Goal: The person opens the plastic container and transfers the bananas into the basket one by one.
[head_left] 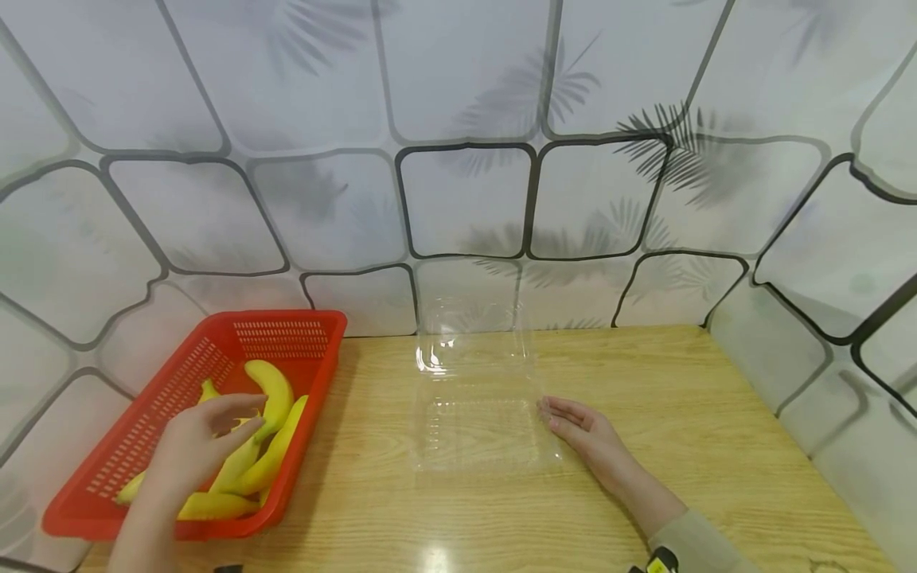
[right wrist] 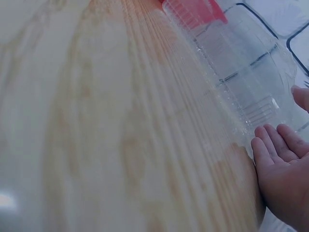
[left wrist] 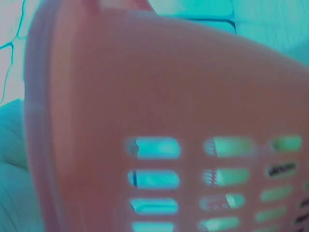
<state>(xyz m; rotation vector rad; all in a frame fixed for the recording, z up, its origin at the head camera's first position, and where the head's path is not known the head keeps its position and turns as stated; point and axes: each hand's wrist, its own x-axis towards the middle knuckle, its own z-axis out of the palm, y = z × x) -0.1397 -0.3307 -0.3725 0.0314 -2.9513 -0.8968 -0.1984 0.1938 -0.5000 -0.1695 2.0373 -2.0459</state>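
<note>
My left hand (head_left: 192, 442) reaches over a red plastic basket (head_left: 290, 497) at the left of the table, thumb and fingers apart with nothing between them. Below and beside it lie several yellow bananas (head_left: 271, 398). In the left wrist view the slotted red basket wall (left wrist: 183, 96) fills most of the picture and hides the hand. A clear plastic clamshell box (head_left: 480, 434) stands open in the middle, its lid (head_left: 473, 338) raised at the back. My right hand (head_left: 591, 442) rests at the box's right edge; the right wrist view shows its fingers (right wrist: 280, 145) fairly straight beside the clear plastic.
Under everything is a wood-grain tabletop (head_left: 680, 390). White cloth walls (head_left: 466, 203) with dark outlines and leaf prints enclose its back and sides. The basket stands close to the left wall, and the box lid is near the back one.
</note>
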